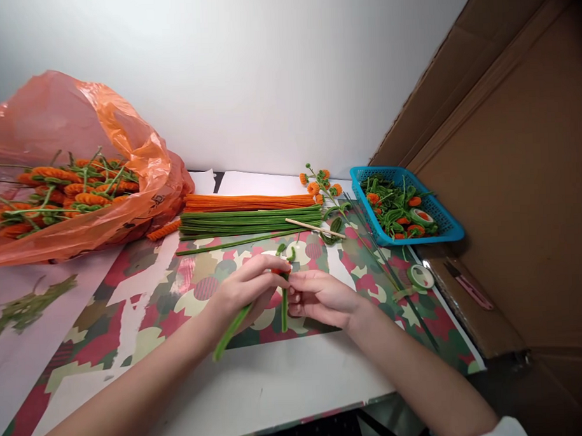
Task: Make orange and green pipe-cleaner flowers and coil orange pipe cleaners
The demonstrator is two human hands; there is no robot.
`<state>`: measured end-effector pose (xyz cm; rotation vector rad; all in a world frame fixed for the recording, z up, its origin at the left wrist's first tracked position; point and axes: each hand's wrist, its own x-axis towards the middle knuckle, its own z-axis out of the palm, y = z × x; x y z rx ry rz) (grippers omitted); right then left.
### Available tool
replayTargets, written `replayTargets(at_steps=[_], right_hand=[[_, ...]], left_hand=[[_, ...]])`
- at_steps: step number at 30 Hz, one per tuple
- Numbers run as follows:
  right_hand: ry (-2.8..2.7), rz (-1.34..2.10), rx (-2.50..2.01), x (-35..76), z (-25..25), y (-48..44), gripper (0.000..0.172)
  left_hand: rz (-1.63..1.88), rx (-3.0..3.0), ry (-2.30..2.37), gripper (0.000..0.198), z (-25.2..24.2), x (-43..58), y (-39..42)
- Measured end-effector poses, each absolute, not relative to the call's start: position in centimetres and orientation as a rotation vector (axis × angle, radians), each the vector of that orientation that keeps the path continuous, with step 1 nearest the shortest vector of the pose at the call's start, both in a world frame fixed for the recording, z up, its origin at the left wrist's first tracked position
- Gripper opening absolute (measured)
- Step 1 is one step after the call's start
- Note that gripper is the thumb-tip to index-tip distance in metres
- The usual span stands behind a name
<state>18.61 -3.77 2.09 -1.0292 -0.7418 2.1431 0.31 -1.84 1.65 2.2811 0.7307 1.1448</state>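
My left hand (255, 284) is closed on green pipe cleaners (232, 332). One strip sticks out below the palm, and curled green tips show above the fingers. A bit of orange peeks out at its fingertips. Close against it, my right hand (325, 297) pinches the same piece beside a green strip (284, 310) that hangs down between the hands. My fingers partly hide how the pieces join. Just beyond lie a bundle of green pipe cleaners (243, 222), an orange bundle (252, 201) and a thin wooden stick (315, 228).
An orange plastic bag (140, 137) full of orange and green pieces stands at the left. At the right sit a blue basket (451, 231) of green and orange pieces, a roll of tape (421, 276) and a pink cutter (472, 292). An orange-flowered stem (338, 207) lies near the basket.
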Motion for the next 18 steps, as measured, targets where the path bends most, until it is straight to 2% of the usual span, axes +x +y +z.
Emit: replayTargets(at_steps=[2, 4, 7, 9, 12, 18], right_hand=[[-0.86, 1.987, -1.108, 18.7, 2.1, -3.7, 0.033], [-1.084, 1.65, -1.239, 18.5, 2.4, -3.8, 0.027], [-1.414, 1.195, -1.326, 18.3, 2.8, -4.1, 0.021], [-1.536, 1.117, -1.311, 18.1, 2.9, -4.3, 0.024], [-1.44, 1.311, -1.306, 17.7, 2.8, -4.4, 0.029], [-0.825, 1.911, -1.117, 17.2, 2.2, -4.2, 0.032]], left_hand=[[1.163, 2.148, 0.85, 0.015, 1.9, 0.5, -1.9], [1.171, 1.955, 0.964, 0.007, 2.2, 0.7, -2.1], [1.128, 1.716, 1.052, 0.013, 2.3, 0.9, -2.3], [1.107, 1.644, 1.061, 0.015, 2.2, 1.0, -2.4], [1.097, 1.629, 1.04, 0.014, 2.0, 1.2, -2.5], [1.121, 1.655, 1.005, 0.012, 2.0, 1.3, -2.9]])
